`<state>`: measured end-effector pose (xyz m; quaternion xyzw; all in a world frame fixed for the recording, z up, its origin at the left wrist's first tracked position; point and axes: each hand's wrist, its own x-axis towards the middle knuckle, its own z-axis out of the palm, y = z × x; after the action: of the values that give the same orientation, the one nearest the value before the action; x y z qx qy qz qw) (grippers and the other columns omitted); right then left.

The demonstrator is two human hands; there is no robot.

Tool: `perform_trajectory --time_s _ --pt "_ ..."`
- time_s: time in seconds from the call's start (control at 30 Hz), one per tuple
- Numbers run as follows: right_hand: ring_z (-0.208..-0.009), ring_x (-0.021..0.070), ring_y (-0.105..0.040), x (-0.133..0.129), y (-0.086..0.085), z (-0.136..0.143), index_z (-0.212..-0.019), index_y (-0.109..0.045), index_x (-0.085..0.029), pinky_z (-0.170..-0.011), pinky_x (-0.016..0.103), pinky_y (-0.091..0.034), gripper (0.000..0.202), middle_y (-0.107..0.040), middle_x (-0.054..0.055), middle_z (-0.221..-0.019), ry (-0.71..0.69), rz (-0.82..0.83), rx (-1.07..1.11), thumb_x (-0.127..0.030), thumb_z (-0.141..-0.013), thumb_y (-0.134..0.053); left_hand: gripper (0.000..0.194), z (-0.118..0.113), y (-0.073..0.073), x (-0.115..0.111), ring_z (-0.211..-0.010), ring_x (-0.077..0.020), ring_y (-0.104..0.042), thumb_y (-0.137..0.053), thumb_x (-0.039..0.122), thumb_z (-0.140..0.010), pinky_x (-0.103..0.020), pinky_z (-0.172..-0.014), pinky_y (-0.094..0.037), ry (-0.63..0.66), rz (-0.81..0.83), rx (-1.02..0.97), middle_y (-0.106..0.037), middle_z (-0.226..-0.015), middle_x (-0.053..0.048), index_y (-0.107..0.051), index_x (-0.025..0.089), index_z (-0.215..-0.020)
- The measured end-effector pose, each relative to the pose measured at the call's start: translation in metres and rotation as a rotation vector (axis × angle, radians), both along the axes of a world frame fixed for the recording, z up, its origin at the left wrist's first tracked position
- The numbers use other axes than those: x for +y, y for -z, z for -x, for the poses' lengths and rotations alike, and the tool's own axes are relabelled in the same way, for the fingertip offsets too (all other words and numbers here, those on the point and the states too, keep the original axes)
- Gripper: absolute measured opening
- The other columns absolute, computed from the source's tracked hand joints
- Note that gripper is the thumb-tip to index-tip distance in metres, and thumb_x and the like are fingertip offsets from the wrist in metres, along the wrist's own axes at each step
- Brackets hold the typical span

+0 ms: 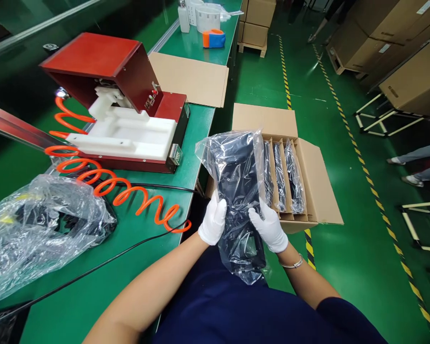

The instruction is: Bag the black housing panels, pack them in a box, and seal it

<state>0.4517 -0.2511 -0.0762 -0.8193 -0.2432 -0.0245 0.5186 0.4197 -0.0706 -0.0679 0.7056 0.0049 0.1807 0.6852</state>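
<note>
bagged black part [238, 191] in both hands | open carton [308, 172] behind | orange hose [129, 191] left

No text can be read: the white labels on the stacked cartons [412, 79] far to the right of the gloved hands and on the label rolls [207, 16] far beyond them are too small and blurred.

on the green bench [93, 286] to your left you have a red fixture machine [118, 95], an orange coiled air hose [129, 191], a crumpled plastic bag [39, 224] and flat cardboard [193, 79].
</note>
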Motion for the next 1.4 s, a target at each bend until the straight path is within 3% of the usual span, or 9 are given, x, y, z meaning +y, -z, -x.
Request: perform_trajectory --time_s 0.07,0.17,0.23,0.3,0.4,0.53,0.77,1.1,1.4 --pt "-0.120 0.0257 -0.063 -0.004 -0.005 -0.008 -0.148 -0.046 -0.017 -0.106 0.042 -0.051 0.057 -0.065 0.013 -0.130 -0.031 0.014 -0.001 -0.046 -0.099 -0.049 0.053 -0.004 0.002 0.000 -0.144 -0.0233 -0.039 -0.041 0.052 -0.099 -0.043 -0.127 -0.022 -0.010 0.025 0.040 -0.048 -0.152 -0.003 -0.046 0.028 -0.146" --pt "-0.130 0.0270 -0.055 -0.009 -0.022 -0.024 -0.155 -0.033 -0.019 -0.110 0.049 -0.046 0.060 -0.055 0.016 -0.142 0.078 0.026 -0.173 -0.046 -0.102 -0.041 0.051 -0.011 0.006 -0.001 -0.140 -0.0250 -0.044 -0.043 0.052 -0.099 -0.045 -0.124 -0.028 -0.005 0.110 0.106 -0.051 -0.149 -0.006 -0.051 0.026 -0.142" --pt "-0.137 0.0305 -0.047 -0.005 -0.036 -0.034 -0.148 -0.046 -0.021 -0.114 0.055 -0.040 0.054 -0.052 0.016 -0.143 0.123 0.108 -0.365 -0.046 -0.101 -0.044 0.047 -0.014 0.010 -0.001 -0.134 -0.0257 -0.051 -0.046 0.051 -0.098 -0.045 -0.120 -0.034 0.010 0.158 0.125 -0.056 -0.143 -0.007 -0.054 0.025 -0.137" --pt "-0.142 0.0353 -0.037 0.007 -0.047 -0.040 -0.133 -0.061 -0.021 -0.116 0.059 -0.034 0.046 -0.051 0.016 -0.144 0.044 0.245 -0.496 -0.048 -0.098 -0.049 0.045 -0.016 0.013 0.000 -0.130 -0.0260 -0.054 -0.048 0.048 -0.098 -0.046 -0.117 -0.037 0.022 0.164 0.122 -0.059 -0.140 -0.008 -0.055 0.024 -0.136" --pt "-0.144 0.0405 -0.032 0.030 -0.055 -0.039 -0.125 -0.068 -0.020 -0.112 0.062 -0.035 0.045 -0.048 0.017 -0.147 -0.083 0.402 -0.533 -0.050 -0.097 -0.051 0.049 -0.015 0.017 0.001 -0.136 -0.0255 -0.048 -0.048 0.047 -0.099 -0.045 -0.120 -0.034 0.027 0.118 0.086 -0.051 -0.149 -0.008 -0.049 0.025 -0.142" --pt "-0.144 0.0429 -0.030 0.048 -0.054 -0.035 -0.134 -0.063 -0.021 -0.112 0.064 -0.031 0.048 -0.044 0.017 -0.150 -0.067 0.475 -0.548 -0.049 -0.096 -0.052 0.051 -0.013 0.015 0.001 -0.138 -0.0254 -0.047 -0.049 0.049 -0.097 -0.044 -0.120 -0.032 0.003 0.093 0.063 -0.051 -0.149 -0.008 -0.049 0.025 -0.142" --pt "-0.144 0.0414 -0.030 0.048 -0.057 -0.033 -0.136 -0.061 -0.020 -0.115 0.062 -0.028 0.050 -0.044 0.017 -0.151 -0.010 0.540 -0.551 -0.050 -0.097 -0.051 0.049 -0.013 0.004 -0.001 -0.134 -0.0248 -0.051 -0.049 0.052 -0.096 -0.042 -0.119 -0.033 0.013 0.112 0.043 -0.056 -0.143 -0.009 -0.054 0.025 -0.138" --pt "-0.139 0.0403 -0.039 0.018 -0.048 -0.045 -0.125 -0.068 -0.017 -0.110 0.062 -0.036 0.039 -0.054 0.017 -0.142 0.111 0.473 -0.566 -0.041 -0.098 -0.051 0.045 -0.016 0.008 0.002 -0.132 -0.0246 -0.051 -0.048 0.045 -0.098 -0.044 -0.118 -0.034 0.033 0.152 0.028 -0.056 -0.143 -0.009 -0.052 0.023 -0.137" --pt "-0.135 0.0362 -0.046 0.017 -0.041 -0.012 -0.111 -0.073 -0.023 -0.110 0.061 -0.036 0.026 -0.061 0.012 -0.135 -0.142 0.433 -0.672 -0.035 -0.095 -0.057 0.038 -0.017 0.012 0.005 -0.124 -0.0229 -0.057 -0.048 0.047 -0.098 -0.042 -0.115 -0.038 -0.013 0.163 0.089 -0.063 -0.132 -0.007 -0.058 0.024 -0.128"
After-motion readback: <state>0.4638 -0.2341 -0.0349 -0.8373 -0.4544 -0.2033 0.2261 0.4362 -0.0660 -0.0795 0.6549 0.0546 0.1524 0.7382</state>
